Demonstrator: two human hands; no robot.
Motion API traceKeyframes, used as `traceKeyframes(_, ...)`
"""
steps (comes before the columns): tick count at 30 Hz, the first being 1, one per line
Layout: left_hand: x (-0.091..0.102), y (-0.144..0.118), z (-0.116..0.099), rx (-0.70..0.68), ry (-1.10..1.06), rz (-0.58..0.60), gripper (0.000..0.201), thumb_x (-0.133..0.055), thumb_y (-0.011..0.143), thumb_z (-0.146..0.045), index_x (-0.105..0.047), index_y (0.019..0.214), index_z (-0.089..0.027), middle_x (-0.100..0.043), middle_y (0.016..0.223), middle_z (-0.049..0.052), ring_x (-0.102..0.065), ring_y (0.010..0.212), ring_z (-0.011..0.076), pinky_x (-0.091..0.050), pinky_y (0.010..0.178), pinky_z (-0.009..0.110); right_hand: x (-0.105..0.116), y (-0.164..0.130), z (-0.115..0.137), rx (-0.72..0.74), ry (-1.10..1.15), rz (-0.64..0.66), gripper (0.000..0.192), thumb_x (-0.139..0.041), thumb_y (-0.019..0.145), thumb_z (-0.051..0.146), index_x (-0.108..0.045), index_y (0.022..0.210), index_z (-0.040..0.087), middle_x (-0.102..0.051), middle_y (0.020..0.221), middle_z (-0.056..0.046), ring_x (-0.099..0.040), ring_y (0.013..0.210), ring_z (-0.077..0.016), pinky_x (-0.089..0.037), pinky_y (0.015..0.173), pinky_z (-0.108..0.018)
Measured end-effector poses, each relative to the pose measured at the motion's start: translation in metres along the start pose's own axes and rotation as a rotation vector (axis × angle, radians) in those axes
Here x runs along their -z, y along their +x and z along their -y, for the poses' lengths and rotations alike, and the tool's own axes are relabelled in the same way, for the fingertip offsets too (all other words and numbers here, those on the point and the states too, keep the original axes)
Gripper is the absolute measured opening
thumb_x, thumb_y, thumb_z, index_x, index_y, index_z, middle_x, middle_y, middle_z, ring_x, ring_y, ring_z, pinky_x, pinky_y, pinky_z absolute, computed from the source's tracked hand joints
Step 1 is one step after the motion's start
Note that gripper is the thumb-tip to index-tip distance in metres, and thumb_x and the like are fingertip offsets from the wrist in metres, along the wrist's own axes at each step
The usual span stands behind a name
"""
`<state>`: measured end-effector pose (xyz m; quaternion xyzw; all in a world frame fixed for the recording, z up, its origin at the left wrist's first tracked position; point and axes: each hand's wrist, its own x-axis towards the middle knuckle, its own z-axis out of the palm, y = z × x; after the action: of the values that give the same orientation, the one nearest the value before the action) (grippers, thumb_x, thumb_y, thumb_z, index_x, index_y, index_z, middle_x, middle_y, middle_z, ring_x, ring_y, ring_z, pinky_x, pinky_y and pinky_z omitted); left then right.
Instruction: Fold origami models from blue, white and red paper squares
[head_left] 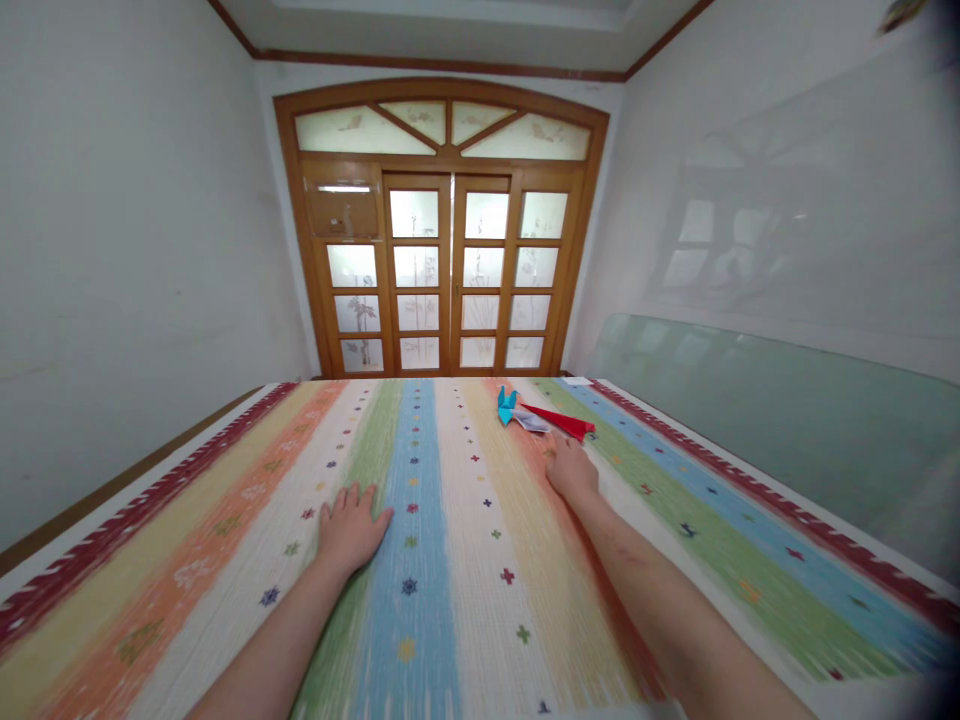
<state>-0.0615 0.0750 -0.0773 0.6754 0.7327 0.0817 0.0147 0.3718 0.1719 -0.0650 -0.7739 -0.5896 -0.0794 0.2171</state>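
Observation:
My left hand [351, 528] lies flat on the striped tablecloth [431, 620], palm down with its fingers spread, holding nothing. Farther out, my right hand [573, 468] has its fingers curled in, their tips close to a white-and-grey folded paper piece [532, 422]. Whether the fingers grip that paper is too small to make out. Just beyond the hand lies a red folded paper piece [566, 422], long and pointed like a paper plane. At its left sits a blue origami figure [507, 404] with two upright points, beside the white-and-grey piece.
The cloth covers a long table reaching toward wooden doors [450, 270] with glass panes. A pale green glass panel [750, 400] stands along the right wall. A small white item [577, 381] lies at the table's far edge. Plain walls rise on both sides.

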Motion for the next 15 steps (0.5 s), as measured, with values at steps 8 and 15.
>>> traceKeyframes(8, 0.008, 0.008, 0.052, 0.128, 0.043, -0.02, 0.076, -0.026, 0.095, -0.065, -0.039, 0.154, -0.02, -0.029, 0.162, 0.019, -0.024, 0.149, 0.0404, -0.019, 0.114, 0.064, 0.008, -0.017, -0.045, -0.074, -0.11, 0.055, 0.043, -0.051, 0.1, 0.033, -0.052, 0.14, 0.02, -0.06, 0.129, -0.017, -0.057, 0.119, -0.0323, -0.043, 0.101, -0.052)
traceKeyframes(15, 0.04, -0.001, 0.206, 0.47, 0.065, -0.067, 0.074, -0.034, 0.091, -0.061, -0.044, 0.148, -0.017, -0.043, 0.151, 0.024, -0.039, 0.137, 0.0456, -0.031, 0.103, 0.067, 0.021, -0.021, -0.126, -0.217, -0.177, 0.13, 0.042, -0.059, 0.099, 0.041, -0.055, 0.136, 0.021, -0.055, 0.139, -0.012, -0.057, 0.121, -0.0288, -0.047, 0.102, -0.054)
